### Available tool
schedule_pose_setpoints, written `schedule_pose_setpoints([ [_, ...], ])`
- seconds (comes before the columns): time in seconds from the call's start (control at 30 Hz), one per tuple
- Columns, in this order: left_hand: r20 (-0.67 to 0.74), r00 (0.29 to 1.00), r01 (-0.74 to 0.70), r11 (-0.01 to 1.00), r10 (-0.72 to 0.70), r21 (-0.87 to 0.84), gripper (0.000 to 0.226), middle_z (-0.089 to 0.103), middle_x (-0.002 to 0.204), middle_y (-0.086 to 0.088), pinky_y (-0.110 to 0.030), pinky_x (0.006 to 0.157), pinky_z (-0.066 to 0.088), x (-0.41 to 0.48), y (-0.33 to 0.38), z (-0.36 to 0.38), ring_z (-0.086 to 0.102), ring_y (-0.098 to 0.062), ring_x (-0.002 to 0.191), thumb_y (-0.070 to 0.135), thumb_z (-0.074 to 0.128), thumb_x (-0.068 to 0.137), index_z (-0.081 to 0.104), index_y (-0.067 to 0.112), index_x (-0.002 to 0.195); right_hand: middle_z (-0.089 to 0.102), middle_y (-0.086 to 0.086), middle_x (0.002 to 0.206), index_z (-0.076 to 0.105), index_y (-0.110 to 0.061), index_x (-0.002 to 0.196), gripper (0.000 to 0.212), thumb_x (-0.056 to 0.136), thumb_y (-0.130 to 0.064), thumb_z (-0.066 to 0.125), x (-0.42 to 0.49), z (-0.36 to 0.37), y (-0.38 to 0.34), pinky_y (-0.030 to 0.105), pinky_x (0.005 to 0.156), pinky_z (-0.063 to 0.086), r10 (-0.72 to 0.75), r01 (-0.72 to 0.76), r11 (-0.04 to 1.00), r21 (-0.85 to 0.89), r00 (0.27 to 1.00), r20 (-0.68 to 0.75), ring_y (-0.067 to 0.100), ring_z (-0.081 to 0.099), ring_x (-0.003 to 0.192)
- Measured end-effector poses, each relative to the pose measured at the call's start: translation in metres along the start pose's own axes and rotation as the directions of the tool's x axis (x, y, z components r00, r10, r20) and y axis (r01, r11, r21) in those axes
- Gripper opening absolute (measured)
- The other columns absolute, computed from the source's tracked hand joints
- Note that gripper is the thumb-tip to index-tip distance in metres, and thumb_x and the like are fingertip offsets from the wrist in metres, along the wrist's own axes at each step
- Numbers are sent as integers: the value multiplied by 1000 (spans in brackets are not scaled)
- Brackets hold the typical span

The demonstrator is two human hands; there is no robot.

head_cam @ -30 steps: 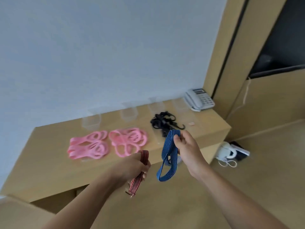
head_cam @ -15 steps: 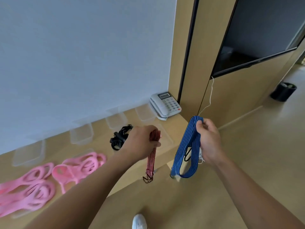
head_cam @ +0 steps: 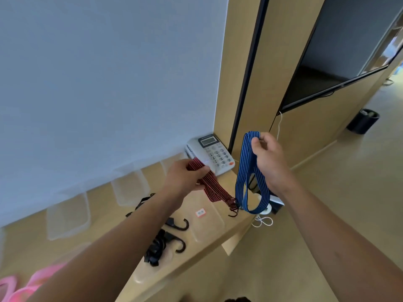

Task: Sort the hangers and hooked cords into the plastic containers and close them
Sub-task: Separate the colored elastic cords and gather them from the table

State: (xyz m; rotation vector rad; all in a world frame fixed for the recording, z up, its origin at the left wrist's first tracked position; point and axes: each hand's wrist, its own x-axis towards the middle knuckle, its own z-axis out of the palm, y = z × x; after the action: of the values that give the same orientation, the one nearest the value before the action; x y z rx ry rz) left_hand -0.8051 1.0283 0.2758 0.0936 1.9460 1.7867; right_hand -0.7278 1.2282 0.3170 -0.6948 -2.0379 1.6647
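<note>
I see the left hand (head_cam: 185, 177) closed tight round a red cord (head_cam: 212, 184). The cord hangs down from the fist and slants to the right. Its dark hook (head_cam: 233, 211) dangles over the end of the table (head_cam: 104, 205). The right hand (head_cam: 269, 159) is up in the air past the table's end. Its thumb and fingers pinch the top of a blue cord (head_cam: 243, 171), which hangs down in a long loop. The bottom of the loop is just beside the red cord's hook; I cannot tell if they touch.

On the table, under the left arm, lies a heap of black cords (head_cam: 160, 245) with big hooks. Next to it is a flat clear lid (head_cam: 209, 225) with a small sticker (head_cam: 200, 213) on it. Clear tubs (head_cam: 130, 187) stand open in a row along the wall. Pink hangers (head_cam: 13, 288) show at the bottom left corner, blurry. A white phone (head_cam: 212, 153) sits at the far end of the table, just behind the left hand. A black bin (head_cam: 363, 120) stands on the floor far off to the right.
</note>
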Motion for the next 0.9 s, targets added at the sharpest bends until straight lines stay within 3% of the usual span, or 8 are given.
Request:
schedule_pose_setpoints([
  [0.1, -125, 980, 145, 985, -157, -98, 21, 76, 98, -21, -34, 65, 64, 26, -35, 2, 79, -30, 81, 4, 78, 89, 62, 1, 103, 68, 5, 90, 59, -31, 98, 16, 105, -33, 45, 30, 20, 21, 37, 64, 53, 1, 9, 995, -99, 995, 98, 15, 62, 73],
  [0.17, -195, 962, 185, 981, -192, -52, 28, 72, 105, -20, -35, 69, 65, 39, -61, 2, 78, -31, 85, 3, 80, 88, 59, 5, 106, 66, 13, 97, 58, -29, 102, 14, 105, -32, 45, 47, 38, 40, 40, 68, 51, 13, 22, 986, -166, 979, 205, 21, 60, 77],
  [0.3, -336, 935, 194, 959, -117, 208, 28, 71, 98, -7, -36, 73, 65, 55, -94, 5, 74, -19, 84, 11, 83, 85, 58, 19, 96, 61, 13, 91, 55, -14, 97, 16, 104, -27, 48, 72, 72, 84, 35, 66, 44, 68, 80, 935, -346, 916, 395, 20, 54, 74],
  [0.43, -349, 936, 236, 813, -44, 532, 31, 60, 82, 15, -15, 58, 39, 62, -109, 14, 55, 0, 74, 31, 84, 82, 56, 25, 95, 60, -2, 81, 58, -16, 91, 14, 100, -27, 58, 86, 92, 123, 26, 61, 42, 90, 221, 839, -497, 845, 527, 18, 57, 76],
  [0.5, -353, 934, 265, 778, -59, 570, 31, 59, 82, 16, -14, 57, 37, 62, -117, 21, 56, -3, 75, 33, 84, 82, 56, 27, 95, 66, -2, 93, 67, -17, 103, 15, 97, -30, 63, 88, 95, 139, 30, 71, 47, 84, 310, 788, -533, 802, 591, 19, 62, 88],
  [0.63, -336, 938, 300, 674, -81, 675, 36, 66, 105, 6, -31, 77, 54, 65, -126, 36, 64, -18, 97, 37, 82, 80, 65, 24, 110, 65, 4, 108, 69, -13, 114, 30, 93, -33, 68, 92, 92, 164, 36, 85, 50, 12, 517, 662, -543, 717, 697, 23, 59, 102],
  [0.77, -334, 934, 346, 546, -125, 763, 54, 63, 125, -1, -41, 94, 53, 66, -128, 42, 58, -23, 117, 41, 79, 83, 64, 20, 130, 58, 5, 114, 62, -11, 118, 40, 89, -36, 72, 93, 87, 174, 34, 87, 50, -99, 657, 552, -513, 663, 742, 22, 55, 105],
  [0.9, -385, 917, 363, 616, -103, 699, 65, 60, 136, -3, -39, 103, 49, 66, -126, 42, 54, -24, 126, 38, 80, 83, 58, 19, 141, 56, 5, 117, 63, -10, 119, 43, 86, -37, 75, 93, 76, 177, 32, 85, 52, -219, 678, 579, -452, 664, 715, 21, 56, 102],
])
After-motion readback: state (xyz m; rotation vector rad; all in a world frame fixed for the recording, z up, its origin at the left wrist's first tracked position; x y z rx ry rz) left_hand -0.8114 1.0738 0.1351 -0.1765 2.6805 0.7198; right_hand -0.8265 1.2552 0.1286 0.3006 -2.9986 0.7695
